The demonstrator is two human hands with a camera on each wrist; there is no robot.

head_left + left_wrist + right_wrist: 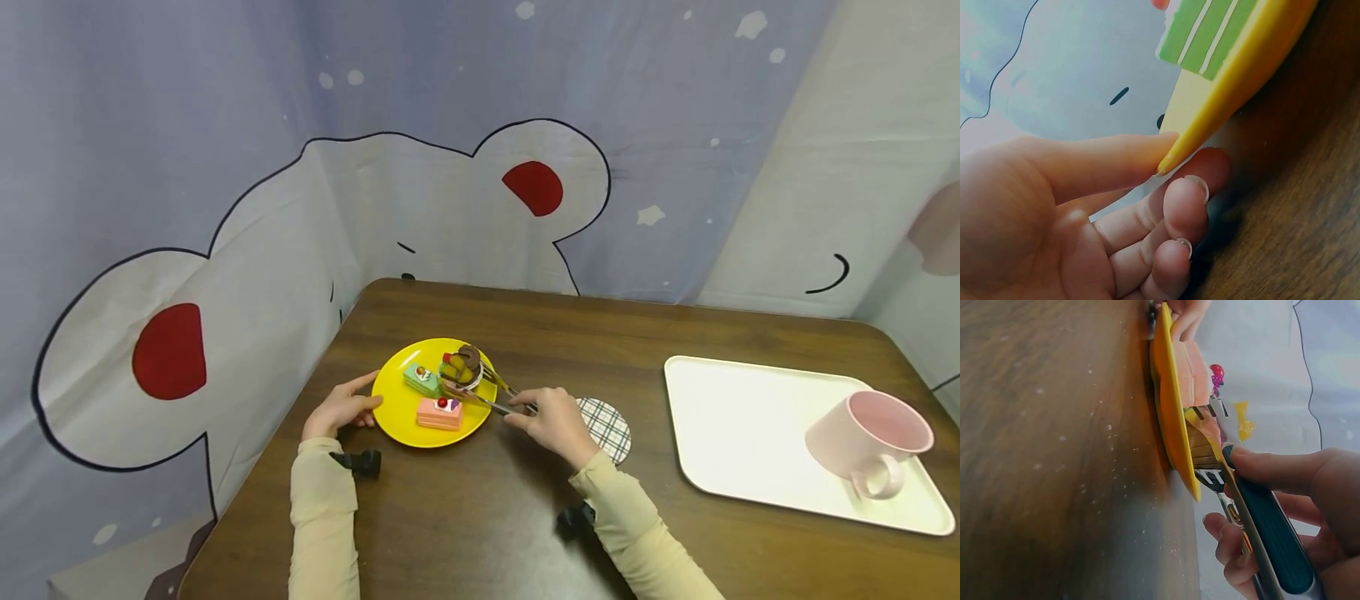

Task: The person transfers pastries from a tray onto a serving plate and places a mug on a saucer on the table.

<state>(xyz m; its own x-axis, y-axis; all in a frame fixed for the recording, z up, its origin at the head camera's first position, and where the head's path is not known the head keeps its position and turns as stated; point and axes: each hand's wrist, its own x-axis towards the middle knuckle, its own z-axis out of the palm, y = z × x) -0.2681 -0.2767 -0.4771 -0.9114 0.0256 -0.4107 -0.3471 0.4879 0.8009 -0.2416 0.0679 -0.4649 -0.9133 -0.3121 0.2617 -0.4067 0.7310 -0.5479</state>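
Observation:
A yellow plate sits at the left of the table. My left hand pinches its left rim, thumb on top and fingers underneath, as the left wrist view shows. On the plate are a green cake slice, a pink cake slice with a red berry, and a small round cake with fruit and a chocolate-brown top. My right hand grips metal tongs with dark green handle panels. The tongs' two arms reach over the plate's right side, one on each side of the round cake; contact is unclear.
A plaid round coaster lies just beyond my right hand. Farther right, a cream tray holds a pink mug. A printed curtain hangs behind the wooden table.

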